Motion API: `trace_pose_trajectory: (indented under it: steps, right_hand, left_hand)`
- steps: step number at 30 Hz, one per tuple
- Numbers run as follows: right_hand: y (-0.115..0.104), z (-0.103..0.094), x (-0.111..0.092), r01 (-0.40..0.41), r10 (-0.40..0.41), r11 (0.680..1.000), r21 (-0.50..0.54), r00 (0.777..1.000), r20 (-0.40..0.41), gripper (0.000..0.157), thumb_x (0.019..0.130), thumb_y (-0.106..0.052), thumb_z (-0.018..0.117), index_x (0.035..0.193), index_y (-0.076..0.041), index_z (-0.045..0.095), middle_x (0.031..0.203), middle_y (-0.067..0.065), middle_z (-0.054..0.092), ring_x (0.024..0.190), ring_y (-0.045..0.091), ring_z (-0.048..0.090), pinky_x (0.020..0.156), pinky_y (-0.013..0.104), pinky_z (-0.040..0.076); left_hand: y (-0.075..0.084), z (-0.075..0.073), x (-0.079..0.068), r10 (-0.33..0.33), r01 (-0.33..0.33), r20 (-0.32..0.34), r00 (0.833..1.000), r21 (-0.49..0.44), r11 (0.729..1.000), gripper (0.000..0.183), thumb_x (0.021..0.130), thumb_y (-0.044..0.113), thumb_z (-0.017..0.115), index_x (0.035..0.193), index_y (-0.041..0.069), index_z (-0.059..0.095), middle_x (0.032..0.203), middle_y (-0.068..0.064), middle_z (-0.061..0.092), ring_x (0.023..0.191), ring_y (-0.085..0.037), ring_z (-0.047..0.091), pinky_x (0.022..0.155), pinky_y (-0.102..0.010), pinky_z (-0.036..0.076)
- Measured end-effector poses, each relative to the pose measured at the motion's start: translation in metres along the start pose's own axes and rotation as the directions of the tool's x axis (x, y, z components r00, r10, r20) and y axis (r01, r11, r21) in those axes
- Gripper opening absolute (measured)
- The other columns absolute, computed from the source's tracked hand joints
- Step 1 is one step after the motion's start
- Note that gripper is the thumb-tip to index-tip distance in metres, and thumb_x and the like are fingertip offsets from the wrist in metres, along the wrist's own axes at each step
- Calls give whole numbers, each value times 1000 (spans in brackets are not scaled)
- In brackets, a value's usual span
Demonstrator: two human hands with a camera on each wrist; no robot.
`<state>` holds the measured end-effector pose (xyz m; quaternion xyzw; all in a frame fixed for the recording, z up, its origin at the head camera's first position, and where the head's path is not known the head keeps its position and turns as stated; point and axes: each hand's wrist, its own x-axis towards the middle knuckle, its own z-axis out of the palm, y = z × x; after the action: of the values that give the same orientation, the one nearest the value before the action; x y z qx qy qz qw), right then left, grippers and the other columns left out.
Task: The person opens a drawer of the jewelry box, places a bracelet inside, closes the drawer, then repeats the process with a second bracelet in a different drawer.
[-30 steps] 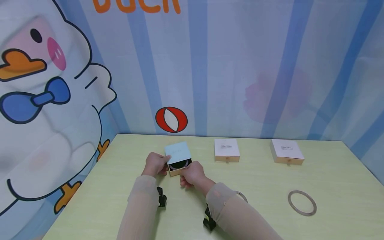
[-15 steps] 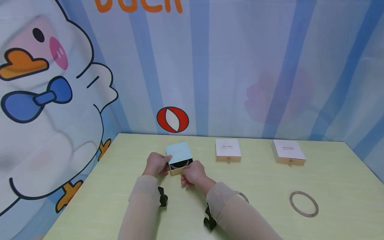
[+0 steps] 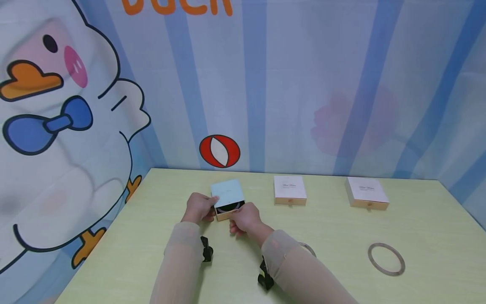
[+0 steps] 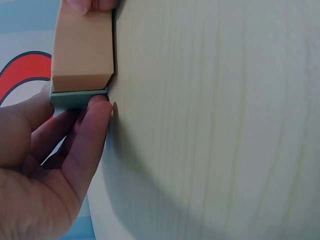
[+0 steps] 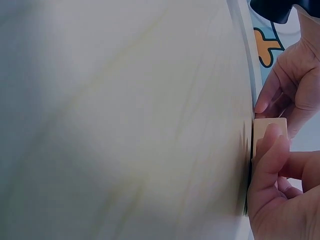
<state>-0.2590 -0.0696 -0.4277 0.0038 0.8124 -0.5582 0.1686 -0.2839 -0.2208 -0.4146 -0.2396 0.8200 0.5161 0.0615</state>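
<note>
A light-blue box sleeve (image 3: 227, 191) lies at the left of the table, with its tan drawer (image 3: 223, 216) partly out toward me. A pale ring shows against the drawer's black lining. My left hand (image 3: 197, 208) grips the left side of the sleeve, thumb near its top edge; in the left wrist view its fingertips hold the blue end, beyond which the tan drawer side (image 4: 82, 45) sticks out. My right hand (image 3: 246, 217) pinches the drawer's front; its fingers cover part of that face in the right wrist view.
Two whitish boxes with tan fronts, a middle box (image 3: 290, 190) and a right box (image 3: 366, 193), stand toward the back edge. A grey ring (image 3: 403, 263) lies at the front right. Another ring (image 3: 309, 248) is partly hidden by my right sleeve. A printed cloth (image 3: 284, 84) hangs behind.
The drawer has slid slightly farther into the blue sleeve, with both hands staying on the box. The head view has shifted a little.
</note>
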Motion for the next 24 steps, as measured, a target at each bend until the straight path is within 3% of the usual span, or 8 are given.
trace_pose_trajectory:
  steps: [24]
  right_hand:
    - [-1, 2, 6, 11, -11, 1000, 19, 1000, -12, 25, 89, -5, 54, 69, 5, 65, 47, 1, 56, 37, 8, 52, 37, 21, 45]
  left_hand:
    - [0, 0, 0, -22, 22, 1, 1000, 10, 1000, 33, 90, 26, 65, 107, -2, 65, 61, -5, 58, 49, -13, 57, 53, -29, 54]
